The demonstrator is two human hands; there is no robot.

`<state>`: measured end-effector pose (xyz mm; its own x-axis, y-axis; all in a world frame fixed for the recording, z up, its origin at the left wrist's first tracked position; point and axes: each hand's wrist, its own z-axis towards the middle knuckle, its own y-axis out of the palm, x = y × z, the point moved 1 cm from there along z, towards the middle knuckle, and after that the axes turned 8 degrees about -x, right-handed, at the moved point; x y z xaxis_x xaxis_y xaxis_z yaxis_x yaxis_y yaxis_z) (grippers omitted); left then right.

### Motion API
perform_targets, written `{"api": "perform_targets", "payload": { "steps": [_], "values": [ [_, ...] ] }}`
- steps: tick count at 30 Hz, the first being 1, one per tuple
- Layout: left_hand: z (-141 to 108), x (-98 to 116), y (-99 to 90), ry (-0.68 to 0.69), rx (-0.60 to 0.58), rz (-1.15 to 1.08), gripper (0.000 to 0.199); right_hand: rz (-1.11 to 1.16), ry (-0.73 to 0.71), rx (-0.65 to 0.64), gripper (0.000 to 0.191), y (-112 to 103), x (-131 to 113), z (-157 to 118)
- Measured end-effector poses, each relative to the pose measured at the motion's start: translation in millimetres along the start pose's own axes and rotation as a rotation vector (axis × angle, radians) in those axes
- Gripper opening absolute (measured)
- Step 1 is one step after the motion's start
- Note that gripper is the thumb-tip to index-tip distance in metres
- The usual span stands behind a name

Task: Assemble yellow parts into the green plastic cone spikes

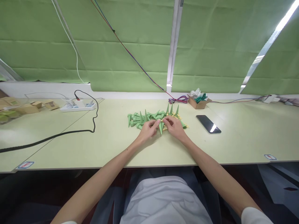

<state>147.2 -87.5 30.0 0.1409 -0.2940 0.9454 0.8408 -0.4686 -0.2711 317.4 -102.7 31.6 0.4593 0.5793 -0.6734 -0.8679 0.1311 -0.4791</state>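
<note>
Several green plastic cones (pixel 135 119) lie in a pile at the middle of the pale table. A few of them stand point up at the back and left of the pile. My left hand (pixel 148 130) pinches a green cone (pixel 161 128) whose tip points down toward me. The fingers of my right hand (pixel 174 126) are closed on a small yellow piece (pixel 162 121) at the wide end of that cone. More yellow pieces (pixel 179 117) lie behind and to the right of my right hand, partly hidden by it.
A black phone (pixel 208 124) lies to the right. Behind it are a small cardboard box (pixel 199 104) and coiled wires (pixel 178 99). To the left, a white power strip (pixel 78 106), a black cable (pixel 70 133) and cardboard pieces (pixel 29 108) are on the table (pixel 105 149).
</note>
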Motion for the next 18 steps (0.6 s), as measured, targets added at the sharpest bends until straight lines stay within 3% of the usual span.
{"api": "perform_targets", "payload": {
  "steps": [5,18],
  "values": [
    [-0.4,0.0,0.8,0.008,-0.018,-0.068,0.043,-0.005,0.004,-0.021,0.029,-0.3,2.4,-0.6],
    [-2.6,2.4,2.5,0.158,0.074,0.097,0.034,0.04,0.077,-0.095,0.046,0.3,2.7,1.5]
  ]
}}
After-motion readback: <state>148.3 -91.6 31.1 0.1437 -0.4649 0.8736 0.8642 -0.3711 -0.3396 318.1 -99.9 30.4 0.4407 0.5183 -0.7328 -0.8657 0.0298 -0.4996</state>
